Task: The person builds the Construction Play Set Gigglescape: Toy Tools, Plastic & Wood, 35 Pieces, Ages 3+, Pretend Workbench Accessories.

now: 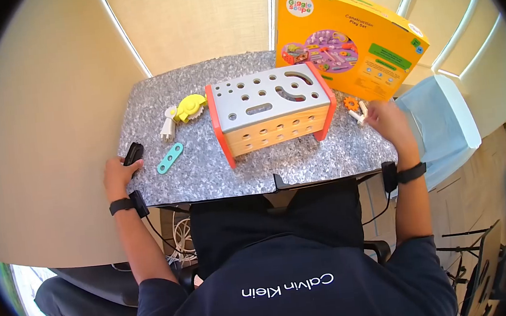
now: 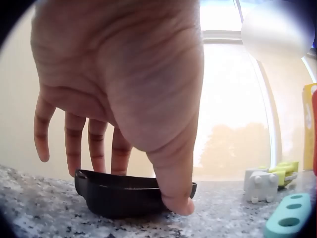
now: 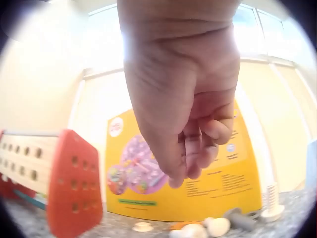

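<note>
At the table's left edge my left hand [image 1: 119,172] holds a black shallow, dish-like piece [image 2: 124,196]. Its thumb lies against the near side, and the fingers hang down on the far side. My right hand [image 1: 388,122] is over the small toy parts on the right, fingers loosely bent and nothing visible between them. Below its fingertips in the right wrist view lie white rounded pieces [image 3: 218,226], a grey piece [image 3: 241,219] and an upright white screw [image 3: 272,203]. An orange gear [image 1: 351,104] lies beside them.
Between the hands stands a toy workbench [image 1: 269,104] with red ends. Left of it lie a yellow toy saw [image 1: 191,108], a light grey piece [image 1: 168,123] and a teal strip [image 1: 170,158]. A yellow box [image 1: 345,39] stands behind; a pale blue bin [image 1: 441,121] is at right.
</note>
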